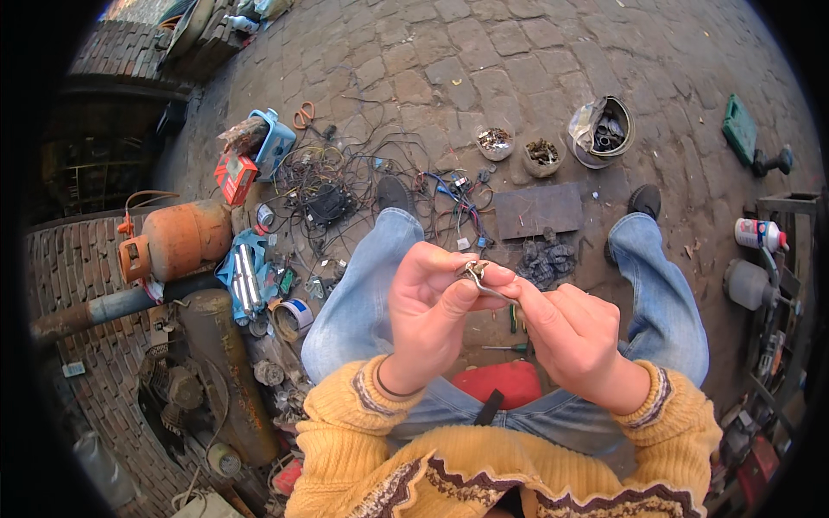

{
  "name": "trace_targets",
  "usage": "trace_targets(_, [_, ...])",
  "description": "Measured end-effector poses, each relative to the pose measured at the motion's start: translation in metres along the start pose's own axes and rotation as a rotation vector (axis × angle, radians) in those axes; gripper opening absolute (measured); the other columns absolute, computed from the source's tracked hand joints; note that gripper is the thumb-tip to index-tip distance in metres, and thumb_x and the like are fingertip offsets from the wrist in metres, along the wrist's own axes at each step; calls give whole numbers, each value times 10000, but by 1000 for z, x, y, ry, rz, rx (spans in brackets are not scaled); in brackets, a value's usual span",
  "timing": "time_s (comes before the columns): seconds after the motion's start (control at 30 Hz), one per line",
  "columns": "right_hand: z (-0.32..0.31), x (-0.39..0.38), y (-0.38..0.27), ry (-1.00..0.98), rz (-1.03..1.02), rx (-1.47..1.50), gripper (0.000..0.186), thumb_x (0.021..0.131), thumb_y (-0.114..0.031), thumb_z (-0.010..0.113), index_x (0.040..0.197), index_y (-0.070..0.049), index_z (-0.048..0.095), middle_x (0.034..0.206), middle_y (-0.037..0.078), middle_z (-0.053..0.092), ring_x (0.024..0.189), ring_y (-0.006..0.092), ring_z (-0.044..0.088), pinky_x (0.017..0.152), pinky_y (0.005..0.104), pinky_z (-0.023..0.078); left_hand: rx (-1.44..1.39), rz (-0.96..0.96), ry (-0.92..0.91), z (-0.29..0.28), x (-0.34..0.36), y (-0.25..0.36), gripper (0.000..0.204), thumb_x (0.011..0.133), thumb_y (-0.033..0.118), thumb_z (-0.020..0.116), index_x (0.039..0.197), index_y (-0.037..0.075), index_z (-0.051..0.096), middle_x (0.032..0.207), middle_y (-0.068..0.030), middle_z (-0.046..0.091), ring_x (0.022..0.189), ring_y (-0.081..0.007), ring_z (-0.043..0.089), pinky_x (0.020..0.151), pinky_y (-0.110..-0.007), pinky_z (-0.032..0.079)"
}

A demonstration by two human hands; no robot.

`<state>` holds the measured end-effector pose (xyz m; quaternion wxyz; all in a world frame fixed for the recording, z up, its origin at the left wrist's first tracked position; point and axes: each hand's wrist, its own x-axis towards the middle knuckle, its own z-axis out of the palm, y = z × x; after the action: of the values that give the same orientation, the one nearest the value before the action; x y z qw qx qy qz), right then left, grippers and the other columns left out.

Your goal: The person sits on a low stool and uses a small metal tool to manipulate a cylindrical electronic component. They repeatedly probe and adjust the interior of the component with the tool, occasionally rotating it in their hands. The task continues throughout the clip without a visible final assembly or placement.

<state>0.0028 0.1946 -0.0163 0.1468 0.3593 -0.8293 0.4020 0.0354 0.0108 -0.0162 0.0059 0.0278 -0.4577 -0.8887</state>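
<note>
Between my hands, just above the middle of the lower frame, is a small brass-coloured metal part (475, 268) joined to or lying against a thin grey strip (494, 292), possibly a wire. My left hand (432, 315) pinches the metal part between thumb and fingers. My right hand (579, 332) pinches the grey strip close beside it, its fingertips almost touching those of my left hand. Below them, between my legs, lie a red pad (496, 384) and a green-handled tool (520, 347), partly hidden.
Tangled wires (328, 198), an orange gas cylinder (186, 237), metal tubes on blue plastic (246, 276) and a blue crate (275, 142) lie left. Ahead are a metal plate (537, 210), two tubs (542, 158) of small parts and a bucket (602, 134). A metal frame (781, 203) stands right.
</note>
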Motion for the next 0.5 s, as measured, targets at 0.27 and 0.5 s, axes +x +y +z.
trace_targets(0.27, [4, 0, 0, 33, 11, 25, 641, 582, -87, 662, 1215, 8, 683, 604, 5, 422, 484, 141, 441, 427, 280, 387, -6, 21, 27, 4, 1, 0, 205, 995, 91, 609, 1169, 34, 515, 1095, -240, 694, 1001, -306, 717, 820, -371, 629])
trace_targets(0.5, [9, 1, -2, 54, 77, 114, 610, 605, -42, 675, 1213, 13, 677, 599, 23, 435, 484, 171, 462, 438, 308, 407, 51, 86, 40, 12, 0, -5, 217, 984, 70, 619, 1159, 31, 497, 1117, -247, 687, 1009, -302, 714, 834, -377, 629])
